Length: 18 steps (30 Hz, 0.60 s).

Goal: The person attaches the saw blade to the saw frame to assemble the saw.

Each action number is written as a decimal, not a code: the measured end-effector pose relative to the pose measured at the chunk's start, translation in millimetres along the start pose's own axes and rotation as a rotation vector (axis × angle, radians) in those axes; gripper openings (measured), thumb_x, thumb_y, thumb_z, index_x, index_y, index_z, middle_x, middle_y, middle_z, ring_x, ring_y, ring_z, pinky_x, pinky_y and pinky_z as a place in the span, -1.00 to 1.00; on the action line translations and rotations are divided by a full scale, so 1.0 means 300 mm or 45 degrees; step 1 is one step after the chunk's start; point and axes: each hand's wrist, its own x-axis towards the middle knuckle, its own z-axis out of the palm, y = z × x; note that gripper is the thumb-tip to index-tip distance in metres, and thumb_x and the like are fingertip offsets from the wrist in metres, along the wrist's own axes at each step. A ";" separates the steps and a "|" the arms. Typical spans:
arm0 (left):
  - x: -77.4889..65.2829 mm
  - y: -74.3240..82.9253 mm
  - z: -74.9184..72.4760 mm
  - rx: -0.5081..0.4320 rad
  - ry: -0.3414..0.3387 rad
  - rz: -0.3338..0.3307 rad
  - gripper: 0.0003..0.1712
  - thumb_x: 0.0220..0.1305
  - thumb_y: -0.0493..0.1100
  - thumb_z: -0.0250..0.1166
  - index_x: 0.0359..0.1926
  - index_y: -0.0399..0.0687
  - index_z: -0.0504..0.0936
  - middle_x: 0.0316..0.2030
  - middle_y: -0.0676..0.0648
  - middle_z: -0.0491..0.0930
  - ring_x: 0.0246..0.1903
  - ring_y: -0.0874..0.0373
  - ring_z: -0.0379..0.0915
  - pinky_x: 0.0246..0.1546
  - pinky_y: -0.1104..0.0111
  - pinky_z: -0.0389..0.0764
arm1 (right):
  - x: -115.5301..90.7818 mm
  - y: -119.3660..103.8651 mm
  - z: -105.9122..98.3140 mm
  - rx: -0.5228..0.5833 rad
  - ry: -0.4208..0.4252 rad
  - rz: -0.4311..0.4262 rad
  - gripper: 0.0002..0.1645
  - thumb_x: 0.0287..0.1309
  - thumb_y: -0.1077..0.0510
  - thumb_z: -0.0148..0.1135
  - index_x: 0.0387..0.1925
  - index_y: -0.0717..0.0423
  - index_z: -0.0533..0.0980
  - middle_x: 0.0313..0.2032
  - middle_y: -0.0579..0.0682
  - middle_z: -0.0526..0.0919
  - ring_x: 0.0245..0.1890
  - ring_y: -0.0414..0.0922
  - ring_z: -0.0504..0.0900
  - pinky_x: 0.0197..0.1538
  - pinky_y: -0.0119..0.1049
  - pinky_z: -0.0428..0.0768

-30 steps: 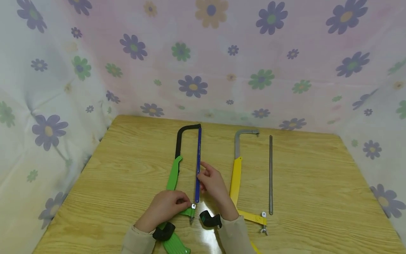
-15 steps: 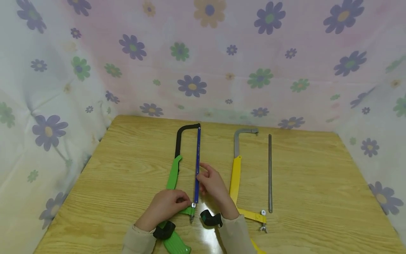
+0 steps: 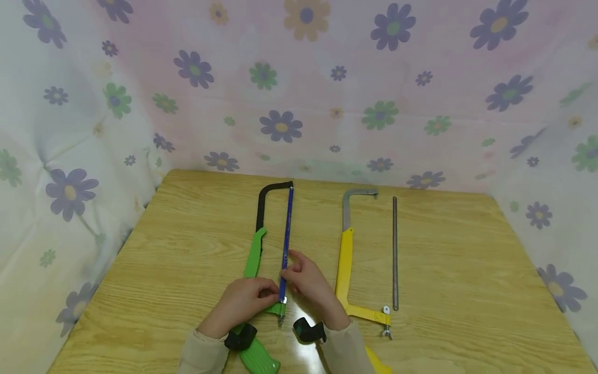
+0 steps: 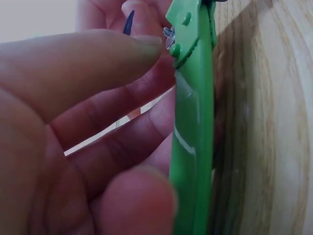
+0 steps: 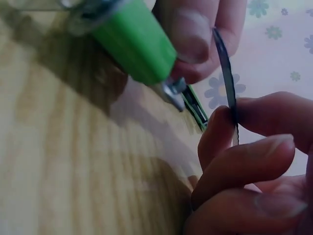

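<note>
A green hacksaw frame (image 3: 254, 254) with a black front bow lies on the table in the head view. Its blue hacksaw blade (image 3: 287, 223) runs from the bow's tip down to the metal pin (image 3: 283, 300) on the lower arm. My right hand (image 3: 308, 280) pinches the blade near its lower end between thumb and fingers. My left hand (image 3: 245, 298) holds the frame by its lower arm, fingers behind the green bar (image 4: 193, 122) in the left wrist view. The blade's end (image 5: 220, 44) reaches the left fingertips in the right wrist view, apart from the pin.
Right of the hands lies a yellow hacksaw frame (image 3: 345, 259) with a grey bow and a wing nut (image 3: 386, 333). A grey hacksaw blade (image 3: 395, 254) lies farther right. Flowered cloth (image 3: 299, 93) hangs behind the wooden table (image 3: 458, 259).
The blade's lower end has swung left toward the pin, with my right hand moving left and slightly nearer. My left hand has stayed almost in place.
</note>
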 end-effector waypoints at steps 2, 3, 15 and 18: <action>0.000 0.002 -0.001 0.010 0.008 0.011 -0.88 0.12 0.07 0.21 -0.38 0.25 0.63 -0.56 0.38 0.46 -0.55 0.49 0.34 -0.51 0.48 0.35 | -0.010 0.003 0.001 -0.017 -0.012 -0.005 -0.23 0.07 0.29 0.12 0.27 0.38 0.02 -0.57 -0.04 0.49 -0.77 -0.27 0.27 -0.65 -0.47 0.26; 0.000 0.002 -0.002 0.014 0.013 0.014 -0.87 0.12 0.08 0.21 -0.38 0.26 0.63 -0.56 0.38 0.46 -0.55 0.48 0.34 -0.51 0.48 0.35 | -0.014 0.008 0.002 -0.026 -0.017 -0.010 -0.21 0.07 0.28 0.14 0.28 0.36 0.01 -0.58 -0.05 0.49 -0.77 -0.27 0.28 -0.65 -0.46 0.26; -0.002 -0.003 0.001 0.028 0.035 0.018 -0.76 0.14 0.22 0.11 -0.35 0.32 0.62 -0.48 0.38 0.50 -0.48 0.48 0.38 -0.45 0.44 0.39 | -0.037 0.116 -0.002 -0.025 -0.122 0.014 -0.13 0.02 0.22 0.21 0.32 0.19 0.01 -0.47 0.03 0.55 -0.69 -0.21 0.45 -0.63 -0.41 0.41; -0.001 0.001 0.001 0.013 0.029 0.014 -0.73 0.13 0.25 0.10 -0.37 0.31 0.62 -0.51 0.39 0.49 -0.51 0.47 0.36 -0.47 0.45 0.38 | -0.044 0.113 -0.007 -0.010 -0.144 0.002 -0.09 0.00 0.25 0.23 0.32 0.20 -0.01 -0.45 0.06 0.54 -0.68 -0.21 0.46 -0.63 -0.44 0.40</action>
